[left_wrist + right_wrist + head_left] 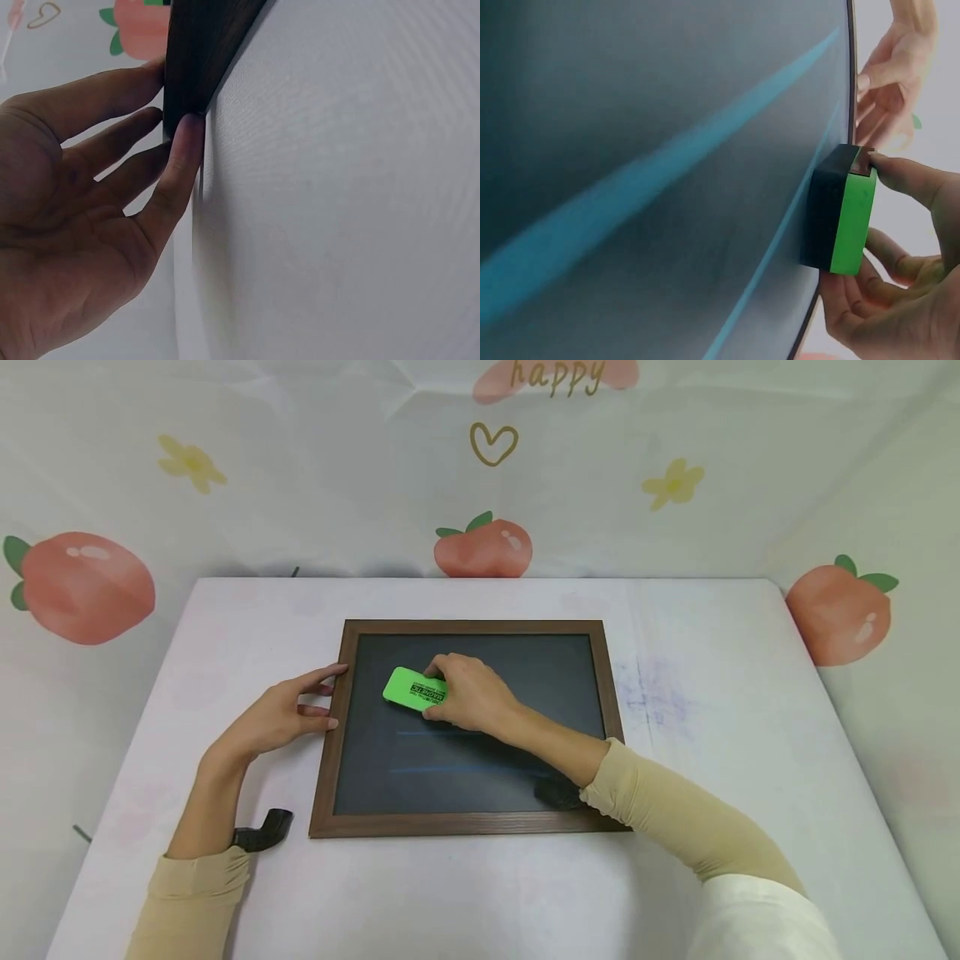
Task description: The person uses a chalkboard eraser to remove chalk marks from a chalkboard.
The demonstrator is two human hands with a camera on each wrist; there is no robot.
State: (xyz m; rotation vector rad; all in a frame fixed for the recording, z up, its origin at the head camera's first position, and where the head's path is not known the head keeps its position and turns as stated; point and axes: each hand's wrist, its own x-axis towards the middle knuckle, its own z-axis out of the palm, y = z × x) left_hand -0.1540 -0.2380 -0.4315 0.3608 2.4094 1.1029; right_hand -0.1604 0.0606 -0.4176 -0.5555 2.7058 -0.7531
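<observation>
A blackboard (540, 681) with a brown wooden frame (465, 824) lies on the white table. My right hand (476, 693) pinches a green-topped, dark-bottomed board eraser (405, 685) between thumb and fingers, over the board's upper left part. In the right wrist view the eraser (855, 221) has its dark side towards the board, by the thinner of two blue lines (772, 244). Those blue lines (427, 770) run sideways below the eraser in the head view. With its fingers extended, my left hand (273, 718) touches the frame's left edge; the left wrist view shows fingertips against the frame's side (199, 60).
Bluish smudges (660, 702) mark the tabletop (720, 827) right of the board. Black camera mounts (264, 832) sit at both wrists, the right one low over the board's lower right. A fruit-printed backdrop (360, 502) stands behind the table.
</observation>
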